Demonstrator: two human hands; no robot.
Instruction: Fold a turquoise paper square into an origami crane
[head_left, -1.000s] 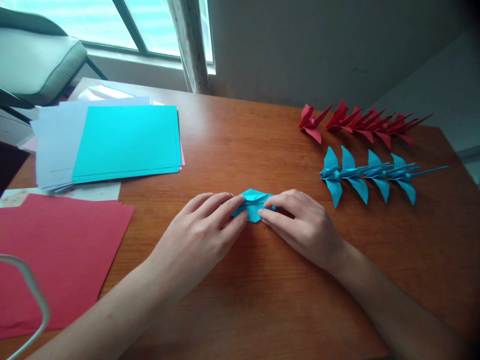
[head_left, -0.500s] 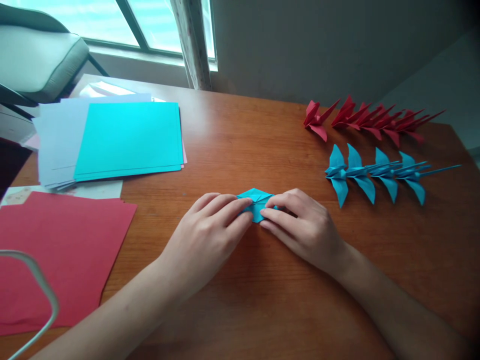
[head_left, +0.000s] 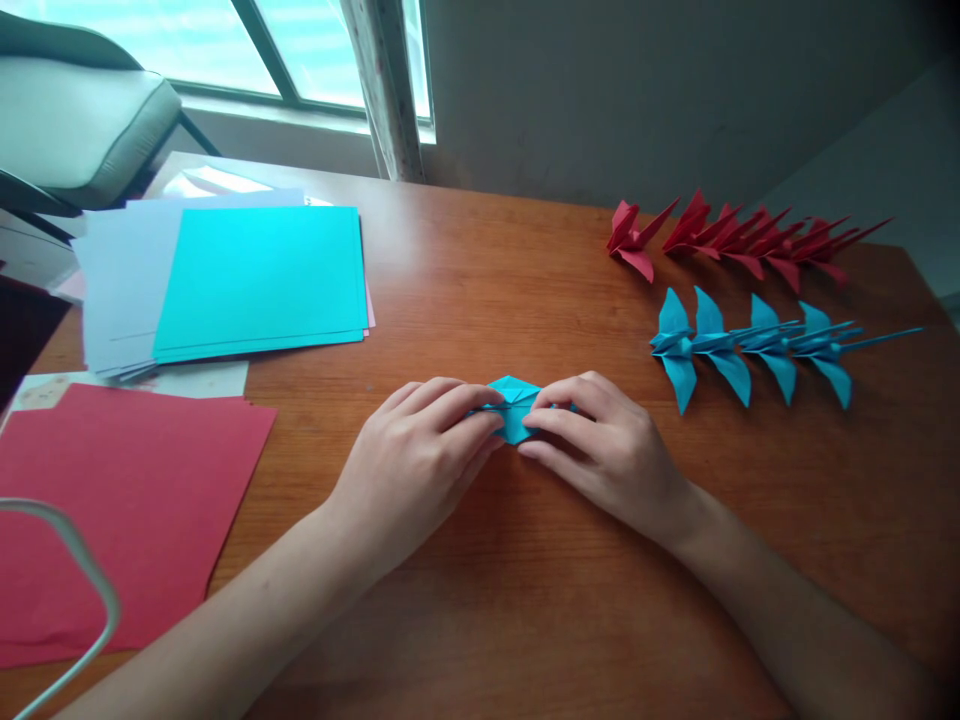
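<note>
A small folded piece of blue paper (head_left: 516, 424) lies on the wooden table between my hands, with crossing creases and a pointed far edge. My left hand (head_left: 427, 440) grips its left end, the thumb and fingers closed on it. On the opposite end, my right hand (head_left: 600, 445) pinches the paper with bent fingers. Both side ends of the paper are partly hidden beneath my fingers. To the right stands a row of blue paper cranes (head_left: 750, 350), and behind it a row of red paper cranes (head_left: 757, 240).
At the left lie blue sheets (head_left: 262, 280) on top of white sheets (head_left: 124, 290). Nearer me are red sheets (head_left: 127, 510), with a pale curved cable (head_left: 90, 570) over them. A chair (head_left: 82, 120) stands beyond the table (head_left: 480, 600), by the window.
The fingers of both hands have shifted slightly on the folded blue paper. My left hand's fingers have bent a little more. The paper stays in nearly the same place.
</note>
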